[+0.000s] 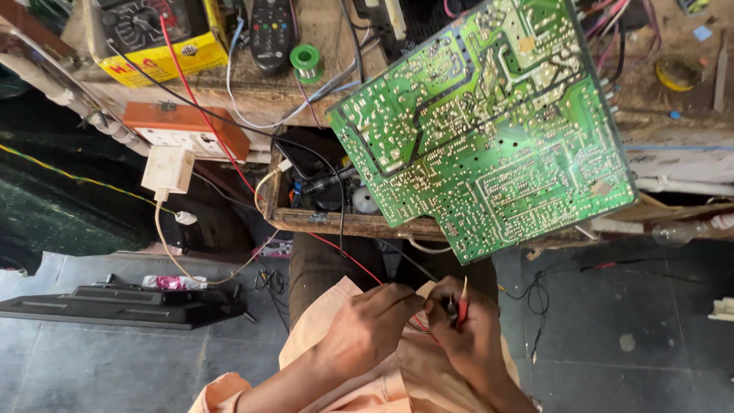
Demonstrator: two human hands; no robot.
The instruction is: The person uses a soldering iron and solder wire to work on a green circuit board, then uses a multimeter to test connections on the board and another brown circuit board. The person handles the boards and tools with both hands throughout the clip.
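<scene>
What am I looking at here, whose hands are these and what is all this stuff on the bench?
This is one picture from a camera worn on a person's head, looking down at their own lap and workbench. Both hands meet low in the picture: the left hand touches the right hand, which holds a red multimeter probe and a black one beside it. A red wire runs up to a yellow multimeter on the wooden bench. A large green circuit board lies solder side up. Nearby sit a black remote control, a green solder spool and an orange socket box.
</scene>
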